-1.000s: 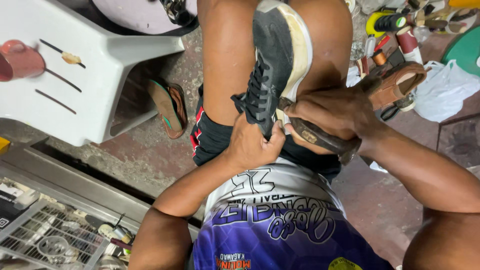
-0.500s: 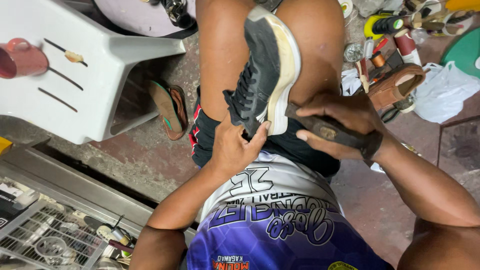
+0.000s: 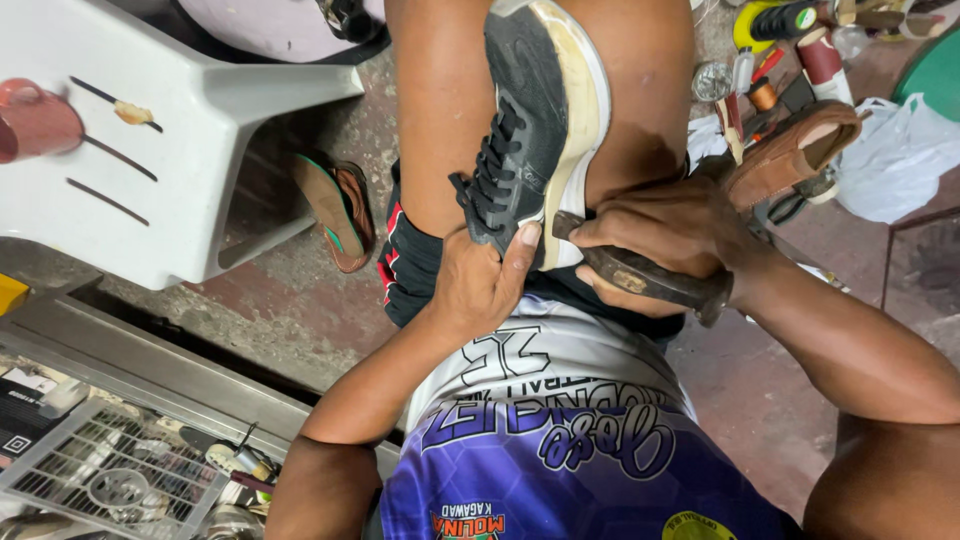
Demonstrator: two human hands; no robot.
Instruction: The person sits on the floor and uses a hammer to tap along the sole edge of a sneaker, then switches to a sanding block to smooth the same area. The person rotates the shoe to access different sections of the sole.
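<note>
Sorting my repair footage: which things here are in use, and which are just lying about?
In use: black sneaker, held by the left hand; dark-handled tool, gripped by the right hand.

Lying about: white chair, sandal, brown shoe, white bag, red mug.

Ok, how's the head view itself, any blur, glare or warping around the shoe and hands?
Head view: black shoe, left hand and right hand on the dark-handled tool are sharp; light is soft and even, no glare; wide-angle bending shows on the white plastic chair at the edge.

Even, soft daylight, sharp throughout, with perhaps slight wide-angle stretching at the edges.
</note>
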